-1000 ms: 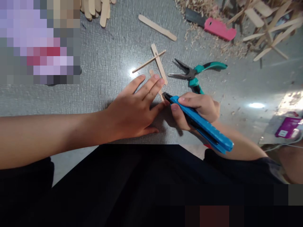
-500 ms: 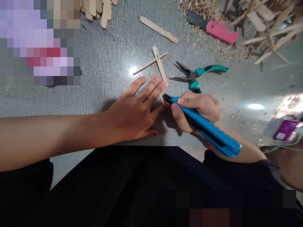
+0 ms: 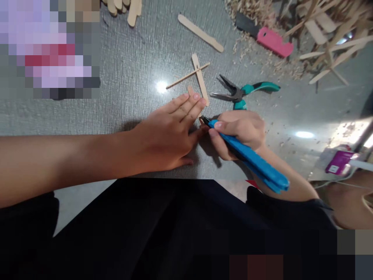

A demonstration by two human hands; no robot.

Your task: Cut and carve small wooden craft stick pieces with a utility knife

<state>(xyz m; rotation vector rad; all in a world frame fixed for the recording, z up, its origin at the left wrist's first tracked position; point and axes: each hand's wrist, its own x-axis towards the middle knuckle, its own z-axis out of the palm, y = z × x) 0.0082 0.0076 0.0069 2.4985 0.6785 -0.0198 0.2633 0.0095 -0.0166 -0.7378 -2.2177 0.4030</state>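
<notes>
My left hand [image 3: 170,134] lies flat on the grey floor, fingers stretched out and pressing down a wooden craft stick [image 3: 190,91] whose end pokes out beyond the fingertips. My right hand [image 3: 240,130] is wrapped around a blue utility knife [image 3: 250,157], its black tip resting at the stick just beside my left fingertips. Just beyond lies a cross of two sticks [image 3: 198,76].
Teal-handled pliers [image 3: 241,91] lie right of the cross. A loose stick [image 3: 201,33], a pink and black knife [image 3: 266,37], wood shavings [image 3: 253,9] and a pile of sticks [image 3: 326,35] sit farther back. A purple packet [image 3: 339,163] lies right. My dark-clothed legs fill the foreground.
My left fingers have drawn closer together on the stick. The knife tip stays at the same spot; the view has shifted slightly.
</notes>
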